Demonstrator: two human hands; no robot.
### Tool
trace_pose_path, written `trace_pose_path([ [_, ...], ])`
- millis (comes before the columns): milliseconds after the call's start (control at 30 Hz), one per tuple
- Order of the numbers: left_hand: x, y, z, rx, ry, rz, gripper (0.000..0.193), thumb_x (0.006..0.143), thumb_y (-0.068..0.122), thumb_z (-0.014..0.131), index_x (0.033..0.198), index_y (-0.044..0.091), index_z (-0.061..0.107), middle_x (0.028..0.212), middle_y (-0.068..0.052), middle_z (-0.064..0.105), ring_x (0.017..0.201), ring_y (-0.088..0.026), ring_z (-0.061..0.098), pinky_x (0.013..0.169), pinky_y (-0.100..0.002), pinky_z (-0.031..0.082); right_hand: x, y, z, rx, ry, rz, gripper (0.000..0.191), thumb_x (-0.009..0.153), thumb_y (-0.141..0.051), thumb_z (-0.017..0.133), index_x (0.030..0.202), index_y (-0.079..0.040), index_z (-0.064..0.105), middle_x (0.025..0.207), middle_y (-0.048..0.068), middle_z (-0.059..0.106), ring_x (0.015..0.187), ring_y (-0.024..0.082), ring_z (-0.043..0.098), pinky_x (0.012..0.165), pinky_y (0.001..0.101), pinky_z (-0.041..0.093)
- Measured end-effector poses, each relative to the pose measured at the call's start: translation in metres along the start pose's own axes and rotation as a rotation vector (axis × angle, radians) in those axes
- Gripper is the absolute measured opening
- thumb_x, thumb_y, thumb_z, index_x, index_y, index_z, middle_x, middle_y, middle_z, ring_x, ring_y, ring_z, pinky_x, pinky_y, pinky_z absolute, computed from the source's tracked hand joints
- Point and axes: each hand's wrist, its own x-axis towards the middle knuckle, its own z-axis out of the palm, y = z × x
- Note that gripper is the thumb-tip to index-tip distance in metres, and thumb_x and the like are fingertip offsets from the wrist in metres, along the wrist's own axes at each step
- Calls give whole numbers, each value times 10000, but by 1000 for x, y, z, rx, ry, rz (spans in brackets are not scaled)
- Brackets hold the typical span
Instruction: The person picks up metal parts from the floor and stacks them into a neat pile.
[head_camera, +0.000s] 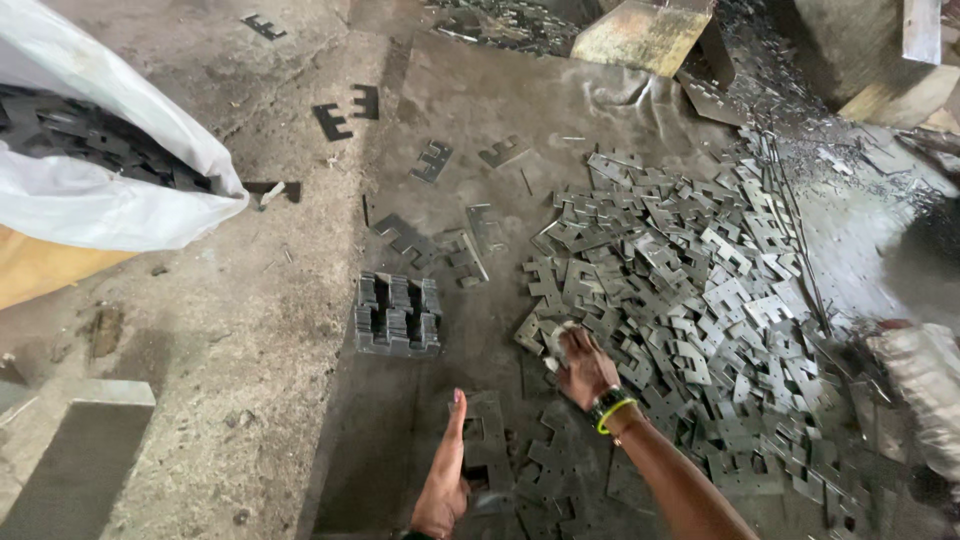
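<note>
Left hand (444, 485), nearest the lens and cut off at the wrist by the bottom edge, stands edge-on with fingers straight and pressed together beside a flat notched metal plate (487, 432) on the floor. Right hand (583, 368), wearing a dark watch (609, 407) with a yellow-green band, is closed on one or more stamped plates at the near edge of the loose plate heap (690, 300); the count in its grip cannot be made out. Neat plate stack (397, 315) sits apart to the left, and a white sack (95, 195), partly out of frame, shows more plates inside.
</note>
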Motion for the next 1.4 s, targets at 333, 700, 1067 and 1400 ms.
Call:
trace_pose_path([
  [333, 85, -43, -47, 478, -63, 1119, 1033, 1015, 734, 524, 1642, 63, 52, 1763, -151, 58, 1653, -365, 64, 1323, -577, 87, 120, -1, 20, 10, -134, 582, 508, 911, -404, 627, 1355, -160, 597, 1494, 96, 412, 1417, 382, 371, 1113, 549, 411],
  [700, -28, 21, 10, -569, -62, 88, 854, 834, 807, 487, 1150, 35, 669, 907, -185, 740, 809, -306, 726, 728, -459, 603, -31, -13, 37, -122, -313, 179, 538, 852, -331, 741, 1350, -219, 572, 1417, 38, 417, 1377, 328, 423, 1112, 522, 418],
  [1067, -36, 20, -10, -579, -3, 203, 789, 813, 786, 503, 1257, 149, 645, 1058, -65, 735, 924, -236, 726, 862, -460, 564, -10, -53, 33, 30, -254, 269, 622, 761, -300, 828, 1310, -113, 604, 1298, 141, 630, 1207, 371, 586, 1011, 446, 518],
  [1400, -9, -4, -20, -436, -163, 206, 881, 878, 791, 533, 1365, 59, 596, 1114, -162, 671, 937, -265, 708, 805, -432, 617, -19, -22, 19, 822, -426, 338, 288, 933, -140, 758, 1038, 95, 629, 987, 376, 514, 710, 296, 560, 615, 432, 498],
])
